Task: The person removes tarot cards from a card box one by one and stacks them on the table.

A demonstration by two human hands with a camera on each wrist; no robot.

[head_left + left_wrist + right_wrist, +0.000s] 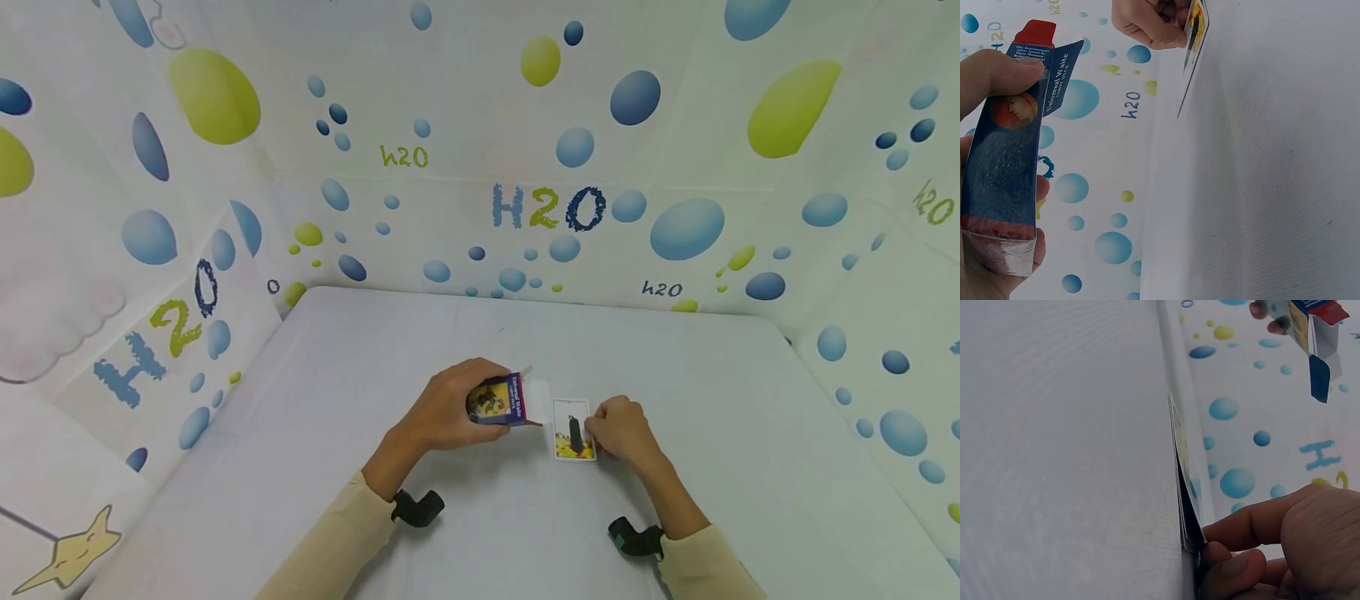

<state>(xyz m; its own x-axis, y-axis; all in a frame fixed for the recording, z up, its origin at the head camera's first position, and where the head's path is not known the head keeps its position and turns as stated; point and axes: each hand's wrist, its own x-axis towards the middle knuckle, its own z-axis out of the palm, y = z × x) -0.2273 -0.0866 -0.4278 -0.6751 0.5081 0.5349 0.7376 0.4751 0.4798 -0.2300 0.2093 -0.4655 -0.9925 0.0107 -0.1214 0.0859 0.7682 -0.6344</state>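
Observation:
My left hand (448, 407) grips a blue and red tarot card box (495, 400) above the table. The lettering "Universal Waite" shows on it, and its end flaps stand open toward the right. In the left wrist view the thumb presses along the box's narrow side (1004, 169). To the right of the box, a tarot card (573, 446) lies face up, with a dark figure on yellow ground. My right hand (622, 427) pinches its right edge between thumb and fingers. Seen edge-on in the right wrist view, the cards (1184, 462) form a thin stack, splayed slightly at the pinched end.
A white cloth covers the table (360, 350). Behind it and at the sides hangs a white backdrop (450, 100) printed with blue and green drops and "H2O". Black wrist cameras (417, 508) sit below both wrists.

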